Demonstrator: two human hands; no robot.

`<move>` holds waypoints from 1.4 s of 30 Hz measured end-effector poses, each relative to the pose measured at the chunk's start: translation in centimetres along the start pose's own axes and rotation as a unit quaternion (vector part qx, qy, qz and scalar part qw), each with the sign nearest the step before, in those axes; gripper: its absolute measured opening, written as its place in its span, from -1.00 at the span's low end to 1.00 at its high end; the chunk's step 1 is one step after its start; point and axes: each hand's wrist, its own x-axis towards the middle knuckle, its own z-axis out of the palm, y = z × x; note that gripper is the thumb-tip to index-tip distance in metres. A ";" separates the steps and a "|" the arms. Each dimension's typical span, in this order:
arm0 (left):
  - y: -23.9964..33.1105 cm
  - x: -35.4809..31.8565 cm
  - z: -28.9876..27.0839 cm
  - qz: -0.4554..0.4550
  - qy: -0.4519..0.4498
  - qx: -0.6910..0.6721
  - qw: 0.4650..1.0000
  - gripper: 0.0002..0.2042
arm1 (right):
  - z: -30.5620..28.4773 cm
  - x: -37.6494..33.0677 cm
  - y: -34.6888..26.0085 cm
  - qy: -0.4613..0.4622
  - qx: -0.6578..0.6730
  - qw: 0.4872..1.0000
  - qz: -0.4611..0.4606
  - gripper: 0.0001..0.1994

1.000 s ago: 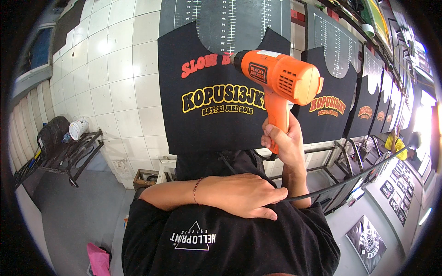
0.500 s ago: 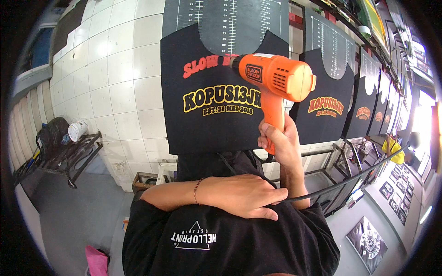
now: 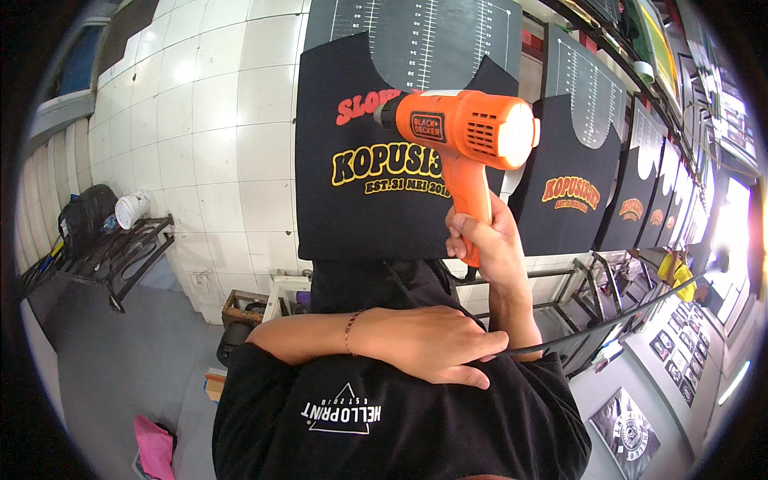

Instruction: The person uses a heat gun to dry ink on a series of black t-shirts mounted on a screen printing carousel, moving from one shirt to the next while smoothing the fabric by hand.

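Note:
My right hand [image 3: 486,234] is wrapped round the handle of an orange heat gun [image 3: 472,128] with a dark nozzle. The gun hovers over a black shirt [image 3: 320,224], its nozzle pointing left across the red lettering near the neckline and covering part of it. Yellow lettering [image 3: 392,166] sits lower on the shirt, its right end behind the gun. The shirt is spread on a dark board [image 3: 420,40] marked with white scales. Across my chest lies my left arm, and my left hand [image 3: 436,344] is closed on a black power cord [image 3: 592,326] that runs off to the right.
More boards carrying printed black shirts [image 3: 560,208] stand in a row to the right, above a dark metal frame [image 3: 592,292]. Left of the shirt is white tile [image 3: 264,152]. A rack [image 3: 132,260] with a white bucket [image 3: 132,210] stands far left, and a pink cloth [image 3: 154,448] is on the floor.
The heat gun has moved left over the shirt, so its nozzle covers more of the red lettering. The surroundings have shifted slightly in view. Both hands keep their holds.

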 end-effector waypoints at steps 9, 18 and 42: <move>-0.2 0.0 0.8 0.013 0.005 0.007 1.000 -0.57 | 2.1 0.4 0.1 -0.037 -0.066 0.997 0.011 -0.64; -0.3 -0.4 1.9 0.016 0.032 -0.025 0.999 -0.60 | 2.8 0.8 0.6 -0.062 -0.085 0.994 -0.003 -0.64; -17.1 -10.8 -12.0 -0.308 0.465 0.586 0.587 -0.30 | -11.2 -16.4 6.1 0.128 0.162 0.948 -0.243 -0.09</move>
